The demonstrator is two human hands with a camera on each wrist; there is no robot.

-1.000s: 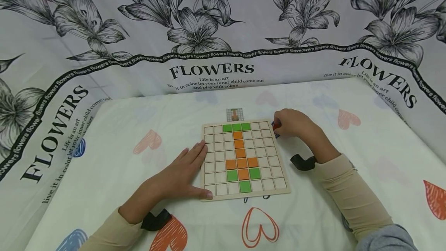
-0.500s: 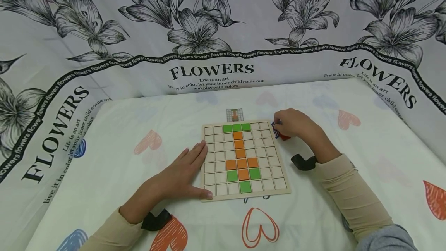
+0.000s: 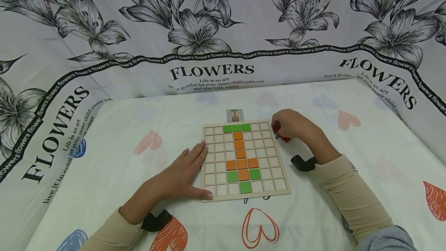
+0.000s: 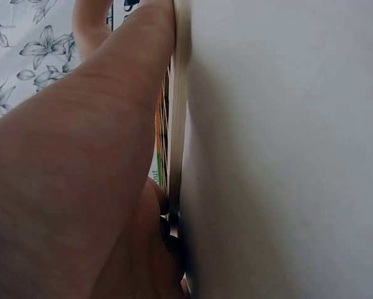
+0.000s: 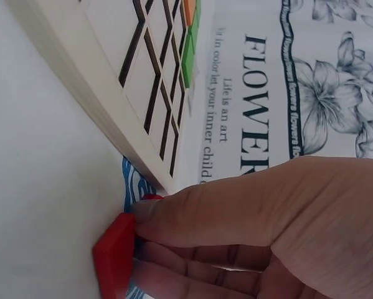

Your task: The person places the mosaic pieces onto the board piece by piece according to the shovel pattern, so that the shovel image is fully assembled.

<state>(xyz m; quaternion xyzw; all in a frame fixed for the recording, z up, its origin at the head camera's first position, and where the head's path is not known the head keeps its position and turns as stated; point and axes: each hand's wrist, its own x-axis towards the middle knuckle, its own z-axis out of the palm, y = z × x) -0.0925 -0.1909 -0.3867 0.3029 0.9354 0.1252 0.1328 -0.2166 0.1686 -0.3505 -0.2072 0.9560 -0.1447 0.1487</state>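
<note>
A square wooden grid board [image 3: 268,183] lies on the cloth, with orange tiles [image 3: 240,153] and green tiles [image 3: 245,187] in its middle columns. My left hand [image 3: 182,171] rests against the board's left side, fingers extended, thumb on the near left corner. Beside the far right corner, my right hand [image 3: 290,123] pinches a red tile [image 5: 152,197], mostly hidden behind the thumb. Another red tile [image 5: 114,255] sits just under those fingers in the right wrist view. In the left wrist view, the hand [image 4: 80,143] lies along the board's edge [image 4: 181,93].
A small printed grid card [image 3: 235,115] lies just beyond the board's far edge. White cloth with printed hearts [image 3: 148,141] covers the surface. Behind it hangs a flower-patterned curtain [image 3: 216,22]. Black straps [image 3: 302,162] sit at both wrists.
A red tile has come into view on the cloth beneath the right hand. That hand has shifted slightly toward the board's corner, now with red at its fingertips. The left hand stays still.
</note>
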